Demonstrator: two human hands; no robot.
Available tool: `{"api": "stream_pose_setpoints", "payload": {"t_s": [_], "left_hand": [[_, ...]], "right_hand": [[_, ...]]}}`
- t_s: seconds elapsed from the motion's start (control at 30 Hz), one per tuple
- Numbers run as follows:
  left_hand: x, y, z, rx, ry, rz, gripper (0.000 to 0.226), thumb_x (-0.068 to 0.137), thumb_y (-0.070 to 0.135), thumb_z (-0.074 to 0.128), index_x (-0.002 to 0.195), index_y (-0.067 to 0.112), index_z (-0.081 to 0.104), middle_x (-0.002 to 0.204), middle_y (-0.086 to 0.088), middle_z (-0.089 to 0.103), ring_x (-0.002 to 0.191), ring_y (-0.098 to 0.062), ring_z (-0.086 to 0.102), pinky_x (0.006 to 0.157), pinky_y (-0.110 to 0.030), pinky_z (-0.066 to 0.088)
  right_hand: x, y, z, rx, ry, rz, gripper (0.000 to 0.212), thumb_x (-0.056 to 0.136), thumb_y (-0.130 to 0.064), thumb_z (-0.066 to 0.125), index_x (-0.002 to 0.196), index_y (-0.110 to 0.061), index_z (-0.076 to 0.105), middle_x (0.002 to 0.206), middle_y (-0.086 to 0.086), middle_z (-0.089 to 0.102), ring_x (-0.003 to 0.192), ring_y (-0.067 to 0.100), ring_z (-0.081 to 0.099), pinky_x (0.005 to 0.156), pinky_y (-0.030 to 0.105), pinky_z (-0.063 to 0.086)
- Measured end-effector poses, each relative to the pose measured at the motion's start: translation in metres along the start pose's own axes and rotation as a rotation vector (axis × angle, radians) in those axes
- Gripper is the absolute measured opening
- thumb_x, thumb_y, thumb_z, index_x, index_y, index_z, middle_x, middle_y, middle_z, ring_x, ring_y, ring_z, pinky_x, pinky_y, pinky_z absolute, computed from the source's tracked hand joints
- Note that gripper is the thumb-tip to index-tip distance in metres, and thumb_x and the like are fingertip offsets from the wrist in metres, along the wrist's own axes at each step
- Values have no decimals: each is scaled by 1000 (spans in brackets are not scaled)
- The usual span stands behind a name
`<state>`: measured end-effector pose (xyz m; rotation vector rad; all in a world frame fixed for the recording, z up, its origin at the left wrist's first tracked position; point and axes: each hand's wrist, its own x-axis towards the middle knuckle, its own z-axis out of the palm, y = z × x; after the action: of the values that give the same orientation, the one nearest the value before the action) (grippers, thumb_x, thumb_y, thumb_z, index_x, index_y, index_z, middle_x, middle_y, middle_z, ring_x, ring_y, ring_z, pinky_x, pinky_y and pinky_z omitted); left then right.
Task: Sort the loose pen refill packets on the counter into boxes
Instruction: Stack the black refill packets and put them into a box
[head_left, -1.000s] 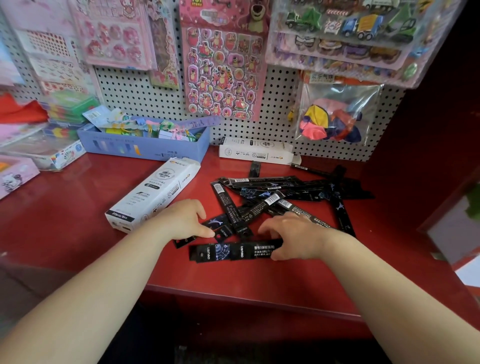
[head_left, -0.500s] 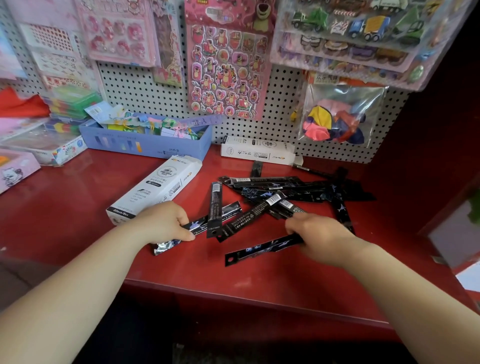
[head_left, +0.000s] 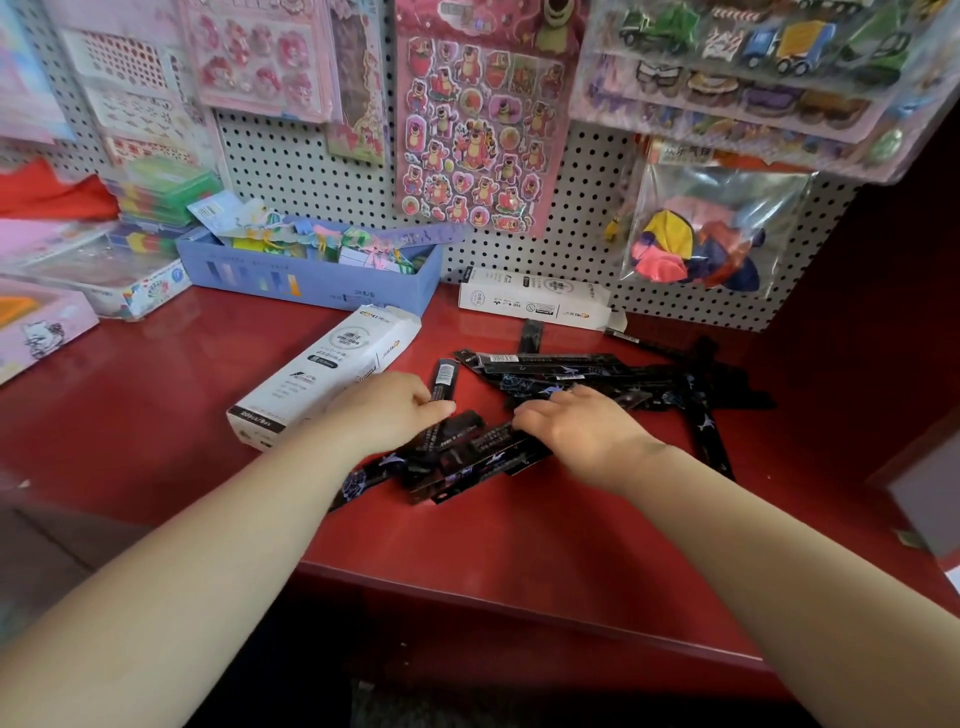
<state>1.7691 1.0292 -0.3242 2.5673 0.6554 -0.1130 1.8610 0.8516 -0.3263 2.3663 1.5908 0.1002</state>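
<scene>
While both bare forearms are reaching in over the front edge of the red counter (head_left: 519, 525), the left hand (head_left: 387, 413) is gripping a bunch of black refill packets (head_left: 467, 452), with its fingers curled round the bunch's left part. A single packet (head_left: 443, 381) is poking out past those fingers and pointing toward the back edge. The right hand (head_left: 584, 428) is grasping the right end of the same bunch, its fingers bent down over the packets and its thumb hidden. The bunch is slanting across the middle of the counter, nearer the front edge than the other packets; whether it is resting on the surface or being lifted I cannot tell.

Beyond the right hand, a loose pile of packets (head_left: 597, 370) is lying criss-crossed toward the back right corner, and a stray packet (head_left: 707, 436) is trailing off along its right side. A white carton (head_left: 332, 374) is lying flat on a diagonal just beside the left hand, its far end pointing at a blue box (head_left: 311, 285) that is sitting along the back edge, stuffed with colourful paper goods. A second white carton (head_left: 535, 297) is lying along the back edge, right of the blue box, against the pegboard (head_left: 311, 171). A bear sticker sheet (head_left: 475, 130) and a bag of balloons (head_left: 711, 234) are hanging on that board.
</scene>
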Motion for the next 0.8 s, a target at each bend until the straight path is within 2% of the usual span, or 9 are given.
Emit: {"api": "stream_pose_setpoints", "payload": {"t_s": [0.07, 0.17, 0.23, 0.33, 0.43, 0.53, 0.6, 0.7, 0.8], "left_hand": [[5, 5, 2, 51, 11, -28, 43, 79, 55, 53, 97, 16, 56, 97, -1, 57, 87, -19, 50, 76, -30, 38], [9, 7, 2, 81, -9, -35, 34, 75, 45, 65, 91, 17, 52, 93, -3, 54, 85, -21, 49, 76, -29, 40], [11, 4, 1, 22, -25, -21, 30, 75, 37, 68, 94, 18, 56, 98, -6, 59, 88, -21, 52, 77, -28, 39], [10, -3, 0, -103, -47, -12, 44, 74, 27, 71, 113, 13, 57, 106, -4, 59, 98, -19, 55, 82, -25, 39], [4, -11, 0, -163, -68, 49, 36, 74, 20, 72, 107, 16, 61, 94, 3, 55, 85, -11, 53, 71, -21, 40], [-5, -15, 3, -157, -74, 148, 26, 73, 15, 72, 98, 20, 66, 83, 10, 57, 78, -6, 49, 64, -13, 36], [-9, -16, 8, -119, -56, 187, 23, 71, 18, 73, 91, 28, 66, 87, 12, 60, 87, -7, 50, 72, -19, 36], [-17, -19, 7, -85, 37, 201, 28, 70, 25, 74, 95, 35, 64, 99, 14, 55, 101, -8, 50, 89, -25, 36], [-35, -26, 2, -160, 289, 199, 30, 72, 26, 73, 101, 25, 65, 101, 15, 52, 101, -10, 51, 95, -26, 38]], "right_hand": [[2, -2, 1, 15, -5, 13, 59, 87, -1, 41, 141, -22, 26, 146, -1, 35, 127, 22, 40, 104, 31, 27], [2, -4, 5, 37, -13, 12, 57, 87, -2, 41, 139, -22, 30, 139, 3, 38, 124, 22, 43, 99, 31, 30], [1, -3, 6, 40, -17, 30, 52, 87, -3, 42, 135, -22, 36, 131, 3, 43, 120, 22, 46, 96, 30, 31], [-5, 2, 3, 40, -1, 48, 37, 87, -11, 44, 123, -19, 46, 119, 2, 53, 114, 22, 49, 93, 29, 29], [-16, 9, 1, 101, 23, 90, 22, 87, -20, 46, 107, -19, 55, 108, 0, 59, 106, 21, 48, 85, 26, 26], [-30, 19, -4, 208, 47, 189, 8, 84, -21, 49, 92, -21, 52, 92, -1, 57, 99, 22, 52, 75, 23, 23], [-37, 24, -10, 319, 26, 272, 8, 82, -18, 52, 87, -20, 46, 82, -1, 51, 92, 24, 58, 70, 24, 30], [-37, 23, -16, 498, -6, 354, 20, 81, -16, 56, 100, -14, 53, 82, 0, 54, 80, 23, 56, 65, 27, 38], [-24, 13, -21, 623, 24, 336, 21, 81, -15, 56, 101, -9, 55, 88, 5, 60, 80, 23, 56, 68, 29, 44]]}}
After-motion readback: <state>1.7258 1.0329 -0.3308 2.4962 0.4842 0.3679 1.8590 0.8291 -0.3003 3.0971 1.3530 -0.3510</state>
